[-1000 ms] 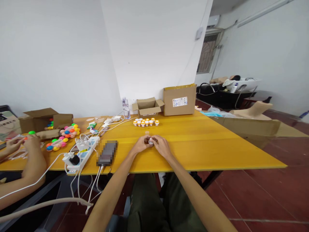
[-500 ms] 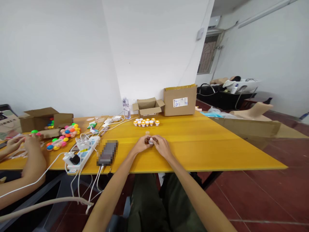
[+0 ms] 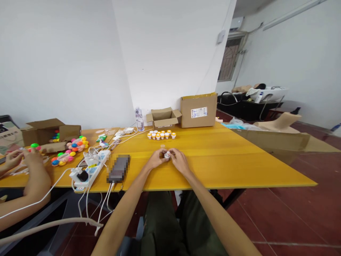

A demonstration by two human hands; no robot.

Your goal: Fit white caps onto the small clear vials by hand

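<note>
Over the front part of the yellow table point(image 3: 239, 167), my left hand point(image 3: 156, 159) and my right hand point(image 3: 179, 160) meet around a small white piece point(image 3: 167, 155). Fingertips of both hands pinch it from either side and cover part of it, so its exact kind is hard to make out. Beyond my hands stands a cluster of several small white pieces with yellow-orange rims point(image 3: 162, 136). A small pale round spot point(image 3: 162, 146) lies on the table between that cluster and my fingers.
Behind the cluster are an open carton point(image 3: 163, 119), a taller closed carton point(image 3: 198, 112) and a clear bottle point(image 3: 139, 120). To my left lie a phone point(image 3: 119, 169) and a power strip point(image 3: 96, 167) with cables. Farther left, another person's hands point(image 3: 29, 158) work near colourful balls point(image 3: 64, 158).
My fingers have shifted slightly around the white piece, and more of it shows. The other person's hands, at far left, have moved a little leftward with a green ball.
</note>
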